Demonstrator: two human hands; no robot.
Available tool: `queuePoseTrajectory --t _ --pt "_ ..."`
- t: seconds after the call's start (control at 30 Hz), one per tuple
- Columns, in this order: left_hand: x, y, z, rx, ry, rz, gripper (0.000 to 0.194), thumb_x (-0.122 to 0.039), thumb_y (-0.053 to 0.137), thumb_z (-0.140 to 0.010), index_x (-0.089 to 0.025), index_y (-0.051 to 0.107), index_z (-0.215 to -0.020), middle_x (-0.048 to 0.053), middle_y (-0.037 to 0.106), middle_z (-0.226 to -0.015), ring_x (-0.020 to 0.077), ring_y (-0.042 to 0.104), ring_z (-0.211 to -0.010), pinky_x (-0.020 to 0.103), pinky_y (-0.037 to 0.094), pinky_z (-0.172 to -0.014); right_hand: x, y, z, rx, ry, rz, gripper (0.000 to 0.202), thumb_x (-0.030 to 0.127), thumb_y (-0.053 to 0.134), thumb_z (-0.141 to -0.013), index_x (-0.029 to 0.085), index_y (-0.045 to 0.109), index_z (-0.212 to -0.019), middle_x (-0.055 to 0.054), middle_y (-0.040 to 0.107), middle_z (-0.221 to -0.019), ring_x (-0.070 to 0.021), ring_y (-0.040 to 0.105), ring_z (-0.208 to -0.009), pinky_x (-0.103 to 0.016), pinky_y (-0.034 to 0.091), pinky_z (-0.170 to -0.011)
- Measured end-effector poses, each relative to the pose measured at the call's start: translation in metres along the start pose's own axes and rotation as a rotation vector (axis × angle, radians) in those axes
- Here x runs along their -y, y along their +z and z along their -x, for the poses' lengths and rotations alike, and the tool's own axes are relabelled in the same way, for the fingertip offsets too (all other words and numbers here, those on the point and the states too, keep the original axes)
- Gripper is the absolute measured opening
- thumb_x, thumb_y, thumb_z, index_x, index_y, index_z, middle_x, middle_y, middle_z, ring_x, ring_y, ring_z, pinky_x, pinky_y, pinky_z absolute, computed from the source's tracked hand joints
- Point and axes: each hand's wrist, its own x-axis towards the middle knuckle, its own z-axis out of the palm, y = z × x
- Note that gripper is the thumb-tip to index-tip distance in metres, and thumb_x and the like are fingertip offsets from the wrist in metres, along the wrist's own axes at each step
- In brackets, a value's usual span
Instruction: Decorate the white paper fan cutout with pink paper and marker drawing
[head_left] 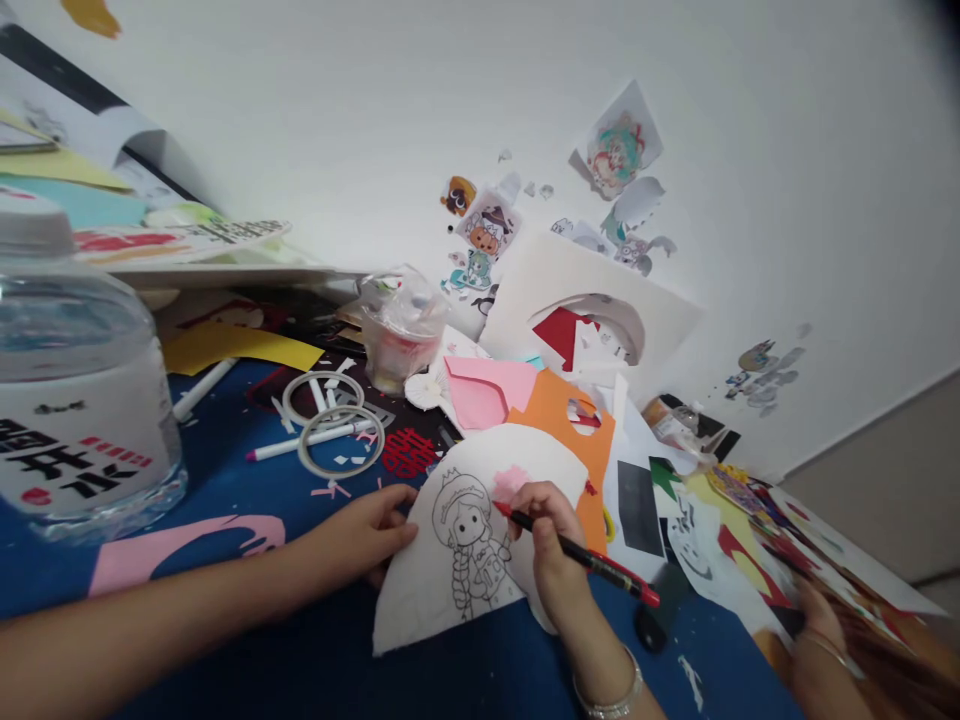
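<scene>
A white rounded paper (427, 590) with a line drawing of a crowned, braided girl lies on the blue table. My left hand (382, 530) holds the paper's left edge, fingers curled around it. In my right hand (551, 540) is a black and red marker (600, 563), its red tip over the paper just right of the drawn head. A pink patch shows on the paper behind the tip. Part of another white paper shows beneath my right hand.
A large water bottle (82, 400) stands at the left. Tape rings (341, 470), a white marker (300, 440) and a wrapped cup (401, 340) sit behind the paper. Orange paper (555, 400) and scraps lie right; another person's hand (817, 640) is at lower right.
</scene>
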Motion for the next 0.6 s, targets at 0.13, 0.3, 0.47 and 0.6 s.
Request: queuePoseTrajectory --t 0.13,0.3,0.47,0.6 --pt "-0.001 0.004 0.004 0.067 -0.004 0.038 0.045 -0.049 0.063 -0.054 -0.021 0.040 -0.079 -0.005 0.057 -0.065 0.0157 0.059 -0.060 0.026 0.046 -0.052 0.010 0.008 -0.001 0.237 -0.043 0.128 0.020 0.040 0.058 -0.081 0.020 0.061 -0.084 -0.002 0.060 -0.075 -0.0141 0.056 -0.069 -0.026 0.046 -0.062" --pt "-0.005 0.006 0.009 0.095 0.022 0.026 0.042 -0.049 0.063 -0.059 -0.021 0.039 -0.078 -0.007 0.054 -0.062 0.0150 0.060 -0.062 0.026 0.047 -0.054 0.023 0.023 0.004 0.365 -0.141 0.044 0.034 0.049 0.051 -0.082 0.019 0.062 -0.071 -0.002 0.059 -0.065 -0.0139 0.055 -0.062 -0.026 0.044 -0.058" --pt "-0.007 0.006 0.008 0.088 0.011 -0.010 0.043 -0.049 0.063 -0.059 -0.020 0.039 -0.079 -0.008 0.053 -0.060 0.0120 0.056 -0.057 0.024 0.046 -0.052 0.019 0.032 0.016 0.420 -0.038 0.191 0.023 0.042 0.055 -0.080 0.020 0.060 -0.081 -0.002 0.064 -0.068 -0.0126 0.058 -0.060 -0.023 0.045 -0.054" --pt "-0.006 0.006 0.008 0.096 0.004 0.005 0.042 -0.048 0.062 -0.058 -0.020 0.039 -0.080 -0.008 0.054 -0.058 0.0123 0.056 -0.055 0.025 0.047 -0.052 0.011 0.040 0.016 0.410 -0.168 0.358 0.023 0.027 0.052 -0.079 0.020 0.045 -0.059 0.002 0.055 -0.052 -0.0098 0.053 -0.048 -0.021 0.040 -0.046"
